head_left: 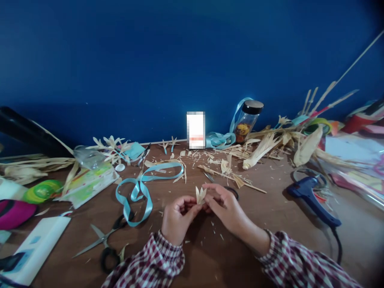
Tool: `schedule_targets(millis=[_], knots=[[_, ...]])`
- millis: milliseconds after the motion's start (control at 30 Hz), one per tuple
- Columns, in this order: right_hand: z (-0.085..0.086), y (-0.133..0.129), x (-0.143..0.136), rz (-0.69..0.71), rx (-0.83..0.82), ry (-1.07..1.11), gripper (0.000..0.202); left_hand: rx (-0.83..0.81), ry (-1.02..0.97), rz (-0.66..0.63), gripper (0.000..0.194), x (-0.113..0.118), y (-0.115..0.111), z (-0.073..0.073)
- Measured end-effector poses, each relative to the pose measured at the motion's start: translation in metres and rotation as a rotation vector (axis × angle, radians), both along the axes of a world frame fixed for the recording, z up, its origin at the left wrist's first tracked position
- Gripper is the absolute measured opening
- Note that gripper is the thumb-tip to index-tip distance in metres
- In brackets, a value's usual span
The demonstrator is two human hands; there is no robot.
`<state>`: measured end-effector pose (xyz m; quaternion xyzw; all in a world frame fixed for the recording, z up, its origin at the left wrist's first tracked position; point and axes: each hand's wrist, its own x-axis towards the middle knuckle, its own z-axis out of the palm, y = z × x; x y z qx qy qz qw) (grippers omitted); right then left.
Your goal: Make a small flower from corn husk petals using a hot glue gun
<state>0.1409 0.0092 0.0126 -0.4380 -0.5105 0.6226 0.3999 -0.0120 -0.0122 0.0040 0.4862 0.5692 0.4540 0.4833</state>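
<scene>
Between both hands, just above the brown table, is a small pale husk flower [201, 195] with pointed petals facing up. My left hand [181, 216] pinches its base between thumb and curled fingers. My right hand [223, 206] is closed at the flower's right side, with thumb and index finger against the petals. Behind the right hand, a dark ring-shaped thing [232, 193] is partly hidden. Scraps of husk lie on the table around both hands.
Open scissors [103, 239] and looped blue ribbon [148, 200] lie left. A blue glue gun [315, 200] rests right. Toward the blue wall stand a black-lidded jar [247, 122] and a blurred white card [196, 130]. A white power strip [39, 250] is far left; dried husks [261, 150] lie behind.
</scene>
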Motion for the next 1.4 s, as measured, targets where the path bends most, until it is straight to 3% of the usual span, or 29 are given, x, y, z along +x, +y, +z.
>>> schedule_targets(millis=[567,767,1033,1200,1400], knots=[[-0.009,-0.002,-0.002,-0.051,0.036,0.028,0.026,0.043,0.123,-0.093,0.015,-0.003,0.000,-0.002],[-0.003,-0.004,-0.003,-0.045,0.032,0.054,0.026,0.078,0.175,-0.063,0.016,-0.003,-0.003,0.000],[-0.001,-0.007,-0.003,0.031,0.072,0.105,0.032,0.056,0.046,0.004,0.017,-0.001,-0.001,-0.002],[0.003,-0.003,0.002,0.132,0.179,-0.041,0.036,0.006,-0.047,0.088,0.017,-0.001,0.002,-0.005],[0.040,-0.007,0.027,0.146,0.416,-0.490,0.028,-0.021,-0.165,0.144,0.019,0.000,0.004,-0.009]])
